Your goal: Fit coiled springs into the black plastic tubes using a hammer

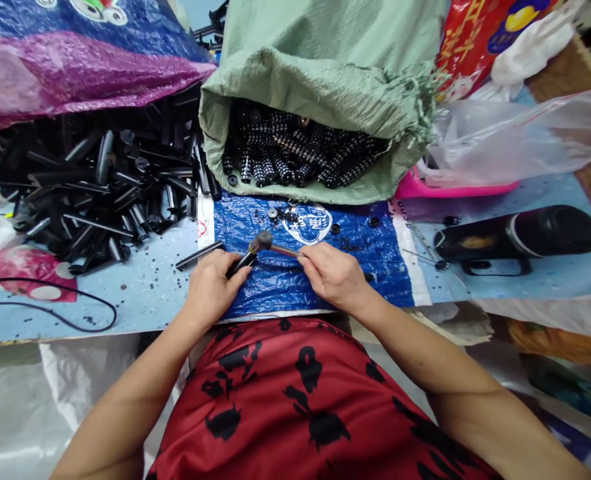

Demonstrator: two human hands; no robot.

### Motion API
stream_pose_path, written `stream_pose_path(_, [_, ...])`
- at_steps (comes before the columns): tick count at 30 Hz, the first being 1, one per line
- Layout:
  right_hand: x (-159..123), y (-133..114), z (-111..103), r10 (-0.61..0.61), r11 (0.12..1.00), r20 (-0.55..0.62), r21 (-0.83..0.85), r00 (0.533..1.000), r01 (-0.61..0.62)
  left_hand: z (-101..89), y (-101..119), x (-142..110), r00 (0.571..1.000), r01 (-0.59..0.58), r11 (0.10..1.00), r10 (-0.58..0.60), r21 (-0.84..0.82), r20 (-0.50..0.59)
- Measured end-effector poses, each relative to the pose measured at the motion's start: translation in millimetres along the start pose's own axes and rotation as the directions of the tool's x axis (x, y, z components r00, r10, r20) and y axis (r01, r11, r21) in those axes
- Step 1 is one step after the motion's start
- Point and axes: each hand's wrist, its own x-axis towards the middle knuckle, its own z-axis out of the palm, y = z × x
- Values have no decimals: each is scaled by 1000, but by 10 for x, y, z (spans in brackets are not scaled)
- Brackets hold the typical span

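Note:
My left hand point(215, 283) is closed around a short black tube point(242, 263), which slants up and to the right over a blue printed plastic sheet point(275, 290). My right hand point(334, 275) grips a small hammer point(284, 251) by its thin handle. The hammer's metal head is at the upper end of the tube; whether they touch I cannot tell. Another black tube point(199, 255) lies just beyond my left hand. Small dark bits point(289, 217) and round black caps point(335, 228) are scattered on the sheet.
Behind the sheet a green woven sack point(320, 80) gapes open, full of black studded cylinders point(300, 150). Left of it spills a heap of black tubes point(100, 180). On the right are a black flask point(520, 237) and a pink tray point(458, 189). A black cable point(95, 330) loops at left.

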Motion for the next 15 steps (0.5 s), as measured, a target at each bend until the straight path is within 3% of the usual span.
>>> stream_pose_path(4, [12, -23, -15, -9, 998, -146, 56, 989, 17, -97, -30, 142, 974, 125, 989, -107, -82, 200])
stream_pose_path(9, [92, -75, -12, -99, 990, 60, -95, 993, 104, -157, -5, 275, 943, 222, 965, -176, -139, 284])
stream_pose_path(13, [127, -173, -72, -196, 966, -133, 146, 972, 215, -204, -14, 375, 922, 228, 964, -170, -134, 348])
stream_pose_path(15, [107, -236, -48, -264, 943, -102, 181, 959, 278, -203, -31, 406, 909, 247, 958, -176, -147, 379])
